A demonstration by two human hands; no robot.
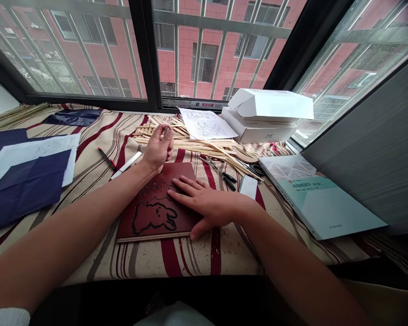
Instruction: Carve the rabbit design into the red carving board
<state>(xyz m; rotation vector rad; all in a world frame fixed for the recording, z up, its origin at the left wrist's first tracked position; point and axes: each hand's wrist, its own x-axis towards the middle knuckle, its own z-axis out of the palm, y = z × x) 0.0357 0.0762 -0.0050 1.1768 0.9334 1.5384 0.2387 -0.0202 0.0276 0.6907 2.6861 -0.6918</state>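
Observation:
My right hand [206, 201] lies flat on a dark red wooden board [156, 222], its fingers spread over an animal-shaped outline cut into the surface. My left hand [158, 149] is raised above the board's far edge, with fingertips pinched together. Something small and grey may sit between them, but it is too small to tell. Behind that hand lies a pile of thin wooden sticks [187, 142]. A paper sheet with a line drawing [207, 124] rests on the pile.
A striped cloth [177, 253] covers the sill. Navy and white paper sheets [23, 176] lie left, beside a red-and-black pen [107, 158] and a white strip [125, 165]. Black-handled scissors [255, 170], a stacked white ZTE box [258, 127] and a pale green book [321, 203] lie right, below a barred window [207, 50].

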